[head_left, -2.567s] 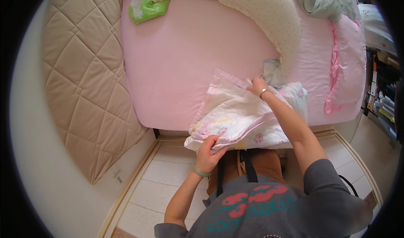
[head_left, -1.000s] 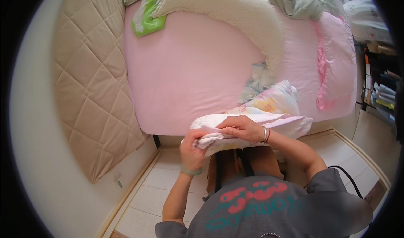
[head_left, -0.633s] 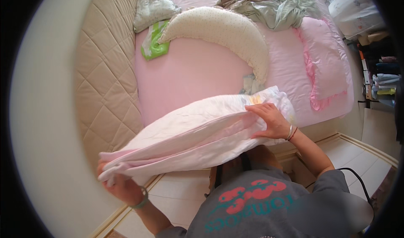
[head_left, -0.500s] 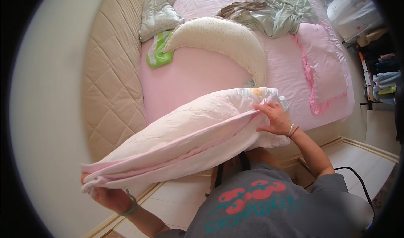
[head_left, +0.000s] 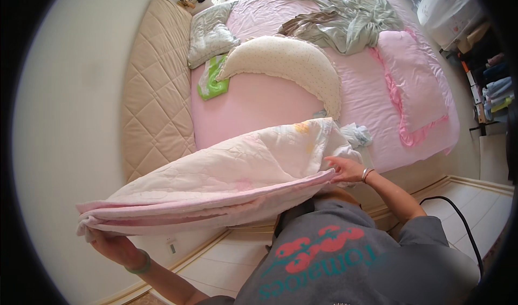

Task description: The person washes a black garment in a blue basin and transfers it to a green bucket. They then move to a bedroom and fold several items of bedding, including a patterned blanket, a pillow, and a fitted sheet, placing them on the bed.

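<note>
Treat quilted blanket (head_left: 232, 162) as limp and probably light (unlikely to slip), holding by opposite ends, gripped in left hand (head_left: 117, 249) and pinched in right hand (head_left: 348, 170).

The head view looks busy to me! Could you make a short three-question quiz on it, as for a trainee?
1. True or false: the left hand and right hand both touch the white, pink-edged quilted blanket.
2. The cream, crescent-shaped fabric cushion lies on bedding coloured: A) blue; B) pink; C) black.
3. Which wrist wears the round green bangle?

Key: 1. True. 2. B. 3. The left.
</note>
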The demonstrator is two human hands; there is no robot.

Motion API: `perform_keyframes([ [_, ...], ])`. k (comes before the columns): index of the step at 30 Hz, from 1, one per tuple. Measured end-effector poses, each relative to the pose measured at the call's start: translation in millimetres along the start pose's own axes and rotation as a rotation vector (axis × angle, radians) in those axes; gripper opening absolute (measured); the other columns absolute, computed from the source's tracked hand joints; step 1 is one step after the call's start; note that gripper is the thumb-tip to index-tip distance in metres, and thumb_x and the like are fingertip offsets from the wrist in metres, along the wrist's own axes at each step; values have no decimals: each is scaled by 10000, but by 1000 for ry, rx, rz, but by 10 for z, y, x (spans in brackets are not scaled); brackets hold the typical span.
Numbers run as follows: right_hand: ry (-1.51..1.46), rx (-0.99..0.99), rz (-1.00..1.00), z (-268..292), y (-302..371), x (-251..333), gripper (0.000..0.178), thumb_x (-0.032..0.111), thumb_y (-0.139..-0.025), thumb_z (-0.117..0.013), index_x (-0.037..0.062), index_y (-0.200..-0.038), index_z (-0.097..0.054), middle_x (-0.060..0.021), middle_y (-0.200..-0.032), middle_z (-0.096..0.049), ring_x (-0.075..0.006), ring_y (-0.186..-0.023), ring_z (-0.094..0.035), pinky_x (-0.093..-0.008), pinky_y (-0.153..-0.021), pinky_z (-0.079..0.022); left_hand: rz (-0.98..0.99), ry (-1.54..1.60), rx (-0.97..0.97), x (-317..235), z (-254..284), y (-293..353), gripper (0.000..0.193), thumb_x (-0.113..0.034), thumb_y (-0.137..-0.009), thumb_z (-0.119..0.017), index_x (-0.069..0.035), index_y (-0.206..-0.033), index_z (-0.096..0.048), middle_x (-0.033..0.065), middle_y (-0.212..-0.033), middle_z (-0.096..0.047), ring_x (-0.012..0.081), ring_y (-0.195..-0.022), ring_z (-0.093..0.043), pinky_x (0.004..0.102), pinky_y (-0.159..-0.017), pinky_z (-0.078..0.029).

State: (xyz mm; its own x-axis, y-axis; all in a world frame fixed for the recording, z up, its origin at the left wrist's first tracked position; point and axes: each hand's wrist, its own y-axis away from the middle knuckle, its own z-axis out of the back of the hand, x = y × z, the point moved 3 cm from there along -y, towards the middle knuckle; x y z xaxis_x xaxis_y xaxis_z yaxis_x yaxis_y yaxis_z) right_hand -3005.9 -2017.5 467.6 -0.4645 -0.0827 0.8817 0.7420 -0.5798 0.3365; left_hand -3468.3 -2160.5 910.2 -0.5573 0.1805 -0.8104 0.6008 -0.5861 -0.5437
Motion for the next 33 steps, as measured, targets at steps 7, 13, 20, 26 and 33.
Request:
perform_keyframes([
  [7, 311, 53, -112, -99, 171, 65, 976, 572, -652, -755, 158, -1424, -323, -129, -1254, -547, -324, -1113, -547, -437, -914, -440, 27, -20, -59, -102, -195, -111, 366, -279, -1004, -413, 8, -1191, -541, 100, -1175, -567, 183, -1084, -545, 343, -943, -461],
  [13, 285, -191, -4, -405, 251, 148, 874, 533, -653, -751, 187, -1371, -394, -125, -1318, -498, -334, -1182, -501, -483, -935, -405, 41, 9, -78, -156, -327, -209, 367, -272, -1000, -421, 2, -1217, -534, 104, -1190, -565, 190, -1108, -542, 343, -954, -456],
  [20, -59, -599, 59, -103, 84, -246, 273, 157, -843, -610, 111, -1112, -622, -100, -964, -659, -203, -907, -627, -322, -804, -496, 36, 87, 46, 12, -346, -408, 355, -265, -982, -484, -2, -1214, -544, 95, -1189, -571, 187, -1098, -544, 338, -958, -441],
  [26, -215, -1257, 308, 2284, 775, 1066, 228, 41, -897, -548, -2, -1117, -587, -9, -950, -612, -57, -854, -549, -225, -738, -470, 173, 164, 48, 596, -52, -1037, 402, -245, -959, -548, 43, -1237, -523, 89, -1239, -555, 176, -1138, -520, 329, -969, -430],
  [33, 284, -1456, 610, 3629, 697, 2625, 193, 128, -890, -616, 33, -1057, -630, 0, -958, -643, -56, -899, -547, -210, -803, -445, 105, 300, 3, 857, -200, -1596, 439, -251, -941, -581, 40, -1262, -511, 91, -1237, -561, 170, -1148, -520, 307, -976, -430],
])
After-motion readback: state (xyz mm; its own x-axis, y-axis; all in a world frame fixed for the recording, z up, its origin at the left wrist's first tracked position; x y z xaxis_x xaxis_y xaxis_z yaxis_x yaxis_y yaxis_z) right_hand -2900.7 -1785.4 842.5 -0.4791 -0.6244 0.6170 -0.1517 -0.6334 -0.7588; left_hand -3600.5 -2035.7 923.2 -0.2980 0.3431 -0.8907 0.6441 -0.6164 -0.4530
